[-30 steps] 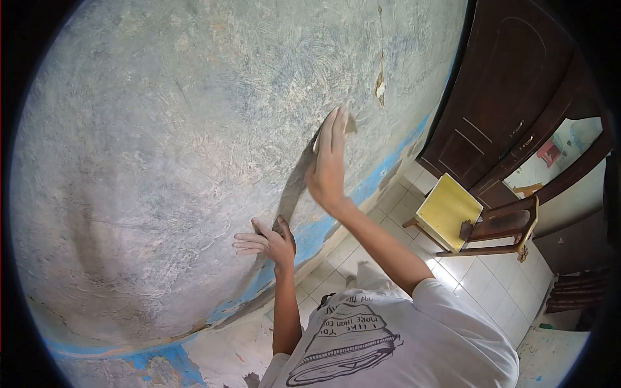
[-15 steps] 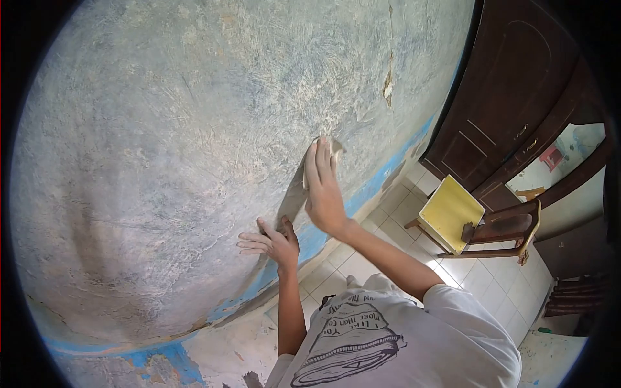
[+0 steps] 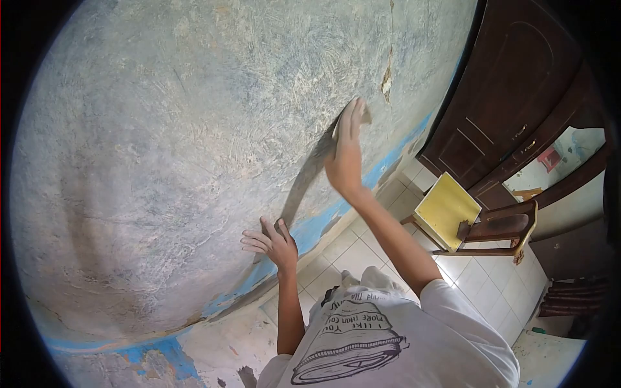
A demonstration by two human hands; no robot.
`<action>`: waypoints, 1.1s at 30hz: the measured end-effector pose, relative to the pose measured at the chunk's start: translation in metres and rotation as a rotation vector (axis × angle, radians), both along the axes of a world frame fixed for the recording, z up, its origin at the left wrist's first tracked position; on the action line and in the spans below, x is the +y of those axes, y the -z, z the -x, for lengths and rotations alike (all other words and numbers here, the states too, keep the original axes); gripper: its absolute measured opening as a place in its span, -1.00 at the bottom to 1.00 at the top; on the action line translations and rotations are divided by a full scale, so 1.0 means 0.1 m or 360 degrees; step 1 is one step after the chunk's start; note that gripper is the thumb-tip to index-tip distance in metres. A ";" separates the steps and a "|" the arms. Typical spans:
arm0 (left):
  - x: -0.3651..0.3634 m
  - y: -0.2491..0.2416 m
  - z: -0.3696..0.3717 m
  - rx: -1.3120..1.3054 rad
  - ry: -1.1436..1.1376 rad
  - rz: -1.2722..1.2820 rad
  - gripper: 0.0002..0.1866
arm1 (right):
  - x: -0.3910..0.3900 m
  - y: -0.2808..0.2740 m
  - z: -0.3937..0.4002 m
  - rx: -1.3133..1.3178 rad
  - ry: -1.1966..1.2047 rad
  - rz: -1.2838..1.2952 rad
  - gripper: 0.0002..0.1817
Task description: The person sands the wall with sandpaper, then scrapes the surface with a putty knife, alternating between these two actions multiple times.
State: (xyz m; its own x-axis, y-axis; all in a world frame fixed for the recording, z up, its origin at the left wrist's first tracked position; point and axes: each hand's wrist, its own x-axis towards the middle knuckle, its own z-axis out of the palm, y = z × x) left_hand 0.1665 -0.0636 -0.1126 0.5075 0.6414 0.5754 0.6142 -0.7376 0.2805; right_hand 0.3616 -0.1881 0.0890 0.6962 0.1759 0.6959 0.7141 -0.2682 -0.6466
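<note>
My right hand (image 3: pixel 345 152) presses flat against the rough, scuffed wall (image 3: pixel 194 142), its fingers together and pointing up. Beneath those fingers is a small pale sheet that looks like sandpaper (image 3: pixel 367 117); most of it is hidden, and only its edges stick out. Lower and to the left, my left hand (image 3: pixel 275 247) is spread, with its fingertips at the wall and nothing in it. The wall has patchy grey-white plaster with scratch marks, and a blue painted band (image 3: pixel 320 226) runs along its lower part.
A wooden chair with a yellow seat (image 3: pixel 447 212) stands on the white tiled floor (image 3: pixel 482 281) to the right. Behind it is a dark wooden cabinet (image 3: pixel 495 97) with a mirror (image 3: pixel 563 161). A chipped crack (image 3: pixel 387 84) marks the wall's upper right.
My right hand has slid up and to the right along the wall with the pale sheet under it. My left hand has stayed nearly in place.
</note>
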 end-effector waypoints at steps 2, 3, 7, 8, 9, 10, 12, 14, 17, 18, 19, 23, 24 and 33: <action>-0.02 -0.01 0.02 0.0024 0.0008 0.0180 -0.35 | 0.01 -0.10 0.03 0.0019 0.0002 -0.0134 -0.12; 0.02 0.07 0.02 0.0214 -0.0121 -0.0107 -0.36 | 0.06 0.00 0.14 -0.0059 -0.0070 -0.0018 -0.10; -0.03 0.18 0.03 0.0297 -0.0143 -0.0260 -0.36 | 0.07 0.30 0.61 -0.0114 -0.0273 0.0295 -0.09; -0.10 0.08 0.05 0.0151 -0.0021 -0.0050 -0.35 | 0.11 0.27 0.47 -0.0105 -0.0177 0.0208 -0.09; -0.11 -0.01 0.10 0.0208 0.0017 0.0100 -0.35 | 0.13 0.24 0.32 -0.0096 -0.0084 0.0128 -0.08; -0.14 -0.11 0.15 0.0267 0.0054 0.0255 -0.35 | 0.04 0.02 0.18 -0.0043 -0.0145 0.0017 -0.17; -0.09 -0.06 0.23 0.0449 0.0001 0.0104 -0.35 | 0.07 -0.14 0.04 -0.0049 -0.0100 -0.0068 -0.14; 0.02 0.21 0.19 0.0673 -0.0181 -0.0507 -0.34 | 0.09 -0.14 0.17 -0.0092 -0.0060 0.0033 -0.11; -0.23 -0.07 -0.02 0.0112 -0.0052 0.0385 -0.35 | 0.18 0.37 0.79 -0.0112 -0.0399 0.0356 -0.07; -0.23 -0.06 0.00 0.0109 -0.0021 0.0371 -0.34 | 0.21 0.42 0.74 -0.0180 -0.0336 0.0343 -0.07; -0.23 -0.05 0.05 0.0110 0.0010 0.0355 -0.33 | 0.23 0.46 0.63 -0.0245 -0.0274 0.0328 -0.07; -0.28 -0.25 0.26 0.0321 0.0026 0.0399 -0.33 | 0.07 -0.11 0.13 -0.0147 -0.0116 -0.0006 -0.07; -0.29 -0.27 0.29 0.0248 0.0031 0.0339 -0.32 | 0.05 -0.14 0.12 -0.0146 -0.0096 0.0032 -0.08; 0.10 -0.73 0.10 -0.0315 0.0041 -0.0155 -0.22 | 0.21 0.19 0.31 -0.0227 -0.0321 0.0203 -0.08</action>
